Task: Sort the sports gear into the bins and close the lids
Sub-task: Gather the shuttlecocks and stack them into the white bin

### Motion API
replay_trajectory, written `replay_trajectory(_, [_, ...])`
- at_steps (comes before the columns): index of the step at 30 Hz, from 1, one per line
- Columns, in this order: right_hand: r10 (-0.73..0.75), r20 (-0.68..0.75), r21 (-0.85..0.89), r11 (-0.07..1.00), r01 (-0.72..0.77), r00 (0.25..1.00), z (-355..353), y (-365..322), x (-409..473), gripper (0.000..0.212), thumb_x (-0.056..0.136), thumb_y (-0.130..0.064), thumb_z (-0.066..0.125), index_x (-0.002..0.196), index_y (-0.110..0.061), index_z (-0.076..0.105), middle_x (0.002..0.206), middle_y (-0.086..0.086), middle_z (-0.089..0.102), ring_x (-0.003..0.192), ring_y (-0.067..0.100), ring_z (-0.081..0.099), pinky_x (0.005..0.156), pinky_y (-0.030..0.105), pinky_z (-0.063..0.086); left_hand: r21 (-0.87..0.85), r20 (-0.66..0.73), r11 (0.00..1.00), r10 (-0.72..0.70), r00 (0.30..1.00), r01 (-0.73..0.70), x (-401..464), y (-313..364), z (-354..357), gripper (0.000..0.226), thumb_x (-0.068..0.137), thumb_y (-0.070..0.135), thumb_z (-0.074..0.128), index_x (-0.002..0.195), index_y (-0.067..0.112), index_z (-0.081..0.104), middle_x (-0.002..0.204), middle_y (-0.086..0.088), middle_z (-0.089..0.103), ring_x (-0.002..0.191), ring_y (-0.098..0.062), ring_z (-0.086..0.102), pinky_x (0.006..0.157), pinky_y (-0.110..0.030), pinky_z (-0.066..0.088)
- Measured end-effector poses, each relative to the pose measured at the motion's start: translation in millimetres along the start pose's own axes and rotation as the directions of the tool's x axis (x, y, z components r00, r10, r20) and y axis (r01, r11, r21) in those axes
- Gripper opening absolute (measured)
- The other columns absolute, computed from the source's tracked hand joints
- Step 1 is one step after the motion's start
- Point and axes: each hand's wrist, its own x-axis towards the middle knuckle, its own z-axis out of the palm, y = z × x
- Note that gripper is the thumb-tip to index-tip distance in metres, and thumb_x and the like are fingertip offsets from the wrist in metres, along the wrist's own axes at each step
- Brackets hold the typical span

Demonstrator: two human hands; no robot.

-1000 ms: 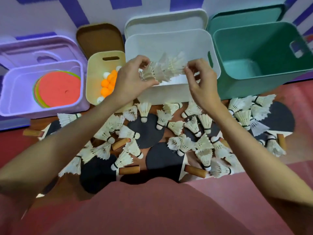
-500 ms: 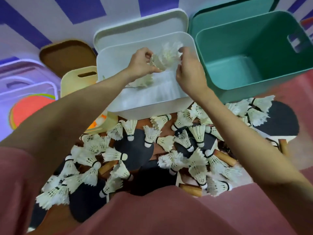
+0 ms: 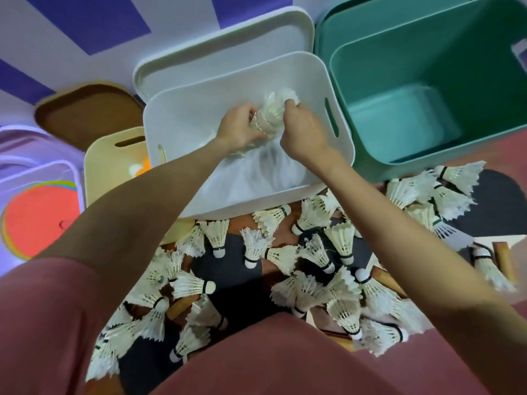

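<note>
Both grips clamped on one bunch of shuttlecocks: left hand curled round its near end, right hand pinching the feather side, held inside the white bin, above its bottom. White lid leans behind that bin. Green bin just right of it, touching or nearly. Cream bin to the left w/ orange & white balls inside, brown lid behind it. Lilac bin at far left holds flat coloured discs. Near side of floor: loose shuttlecocks scattered over black paddles w/ wooden handles, well apart from the held bunch. Pink sleeves on both arms.
</note>
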Motion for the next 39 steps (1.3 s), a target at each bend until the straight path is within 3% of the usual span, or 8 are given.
replay_trajectory(8, [0.115,0.172,-0.177,0.981,-0.084,0.978,11.8,10.6,36.0,0.033,0.09,-0.005,0.05,0.122,0.002,0.052,0.129,0.02,0.055,0.12,0.034,0.053,0.095,0.037,0.043,0.409,-0.006,0.901,0.16,0.987,-0.144,-1.7,-2.7,5.2,0.045,0.074,0.04,0.072,0.103,0.009,0.056,0.106,-0.013,0.061,0.1,-0.033,0.056,0.077,-0.039,0.042])
replay_trajectory(13, [0.115,0.392,-0.203,0.978,-0.036,0.913,28.9,17.4,50.2,0.03,0.091,-0.009,0.05,0.119,0.002,0.057,0.125,0.018,0.059,0.115,0.031,0.056,0.088,0.034,0.044,0.56,0.019,0.817,0.155,0.988,-0.139,3.0,-1.9,13.7,0.055,0.08,0.041,0.072,0.118,0.006,0.053,0.121,-0.015,0.057,0.114,-0.033,0.049,0.091,-0.04,0.041])
replay_trajectory(16, [0.106,0.428,-0.204,0.979,-0.018,0.897,30.6,17.8,52.2,0.031,0.092,-0.012,0.051,0.12,0.001,0.058,0.122,0.017,0.06,0.113,0.031,0.057,0.08,0.032,0.044,0.57,0.022,0.813,0.132,0.991,-0.121,-0.2,-0.5,13.3,0.057,0.082,0.04,0.07,0.123,0.005,0.051,0.125,-0.016,0.055,0.118,-0.033,0.047,0.096,-0.04,0.038])
replay_trajectory(22, [0.12,0.383,-0.15,0.987,-0.066,0.916,33.4,22.4,49.2,0.051,0.093,-0.02,0.045,0.138,0.004,0.037,0.14,0.023,0.041,0.128,0.036,0.044,0.103,0.039,0.039,0.485,-0.018,0.868,0.13,0.991,-0.105,-19.7,-1.5,-8.8,0.05,0.087,0.029,0.067,0.126,0.005,0.05,0.128,-0.016,0.053,0.12,-0.033,0.046,0.099,-0.041,0.038])
replay_trajectory(25, [0.13,0.34,-0.174,0.982,-0.074,0.931,24.3,14.5,33.2,0.057,0.094,-0.014,0.044,0.139,0.013,0.025,0.141,0.027,0.037,0.13,0.038,0.041,0.102,0.039,0.037,0.414,-0.069,0.905,0.134,0.989,-0.093,-38.1,-0.7,-27.7,0.049,0.088,0.027,0.063,0.13,0.006,0.049,0.129,-0.015,0.053,0.121,-0.033,0.046,0.098,-0.04,0.038])
replay_trajectory(29, [0.045,0.239,-0.086,0.996,-0.025,0.97,15.3,-4.2,2.9,0.048,0.09,-0.009,0.05,0.132,0.006,0.035,0.132,0.025,0.046,0.12,0.039,0.047,0.096,0.039,0.04,0.338,-0.139,0.932,0.189,0.972,-0.133,-79.0,2.4,-50.5,0.043,0.089,0.027,0.061,0.127,0.008,0.053,0.125,-0.012,0.056,0.117,-0.03,0.05,0.095,-0.039,0.04])
replay_trajectory(35, [-0.294,-0.138,0.175,0.933,0.316,0.946,12.3,-48.7,-75.8,0.041,0.087,-0.006,0.053,0.127,0.0,0.047,0.12,0.02,0.053,0.105,0.031,0.055,0.088,0.038,0.046,0.106,-0.47,0.935,0.346,0.812,-0.337,-171.7,0.0,-72.5,0.026,0.088,0.02,0.058,0.11,0.009,0.063,0.105,-0.003,0.067,0.095,-0.016,0.061,0.086,-0.028,0.047])
replay_trajectory(39, [-0.365,-0.159,0.269,0.878,0.396,0.917,28.8,-66.9,-137.0,0.033,0.088,-0.009,0.052,0.121,-0.005,0.052,0.115,0.012,0.056,0.097,0.02,0.058,0.081,0.037,0.051,0.09,-0.55,0.901,0.4,0.734,-0.424,-240.6,-14.6,-73.2,0.019,0.088,0.014,0.058,0.105,0.007,0.065,0.094,-0.002,0.068,0.084,-0.013,0.061,0.078,-0.027,0.049])
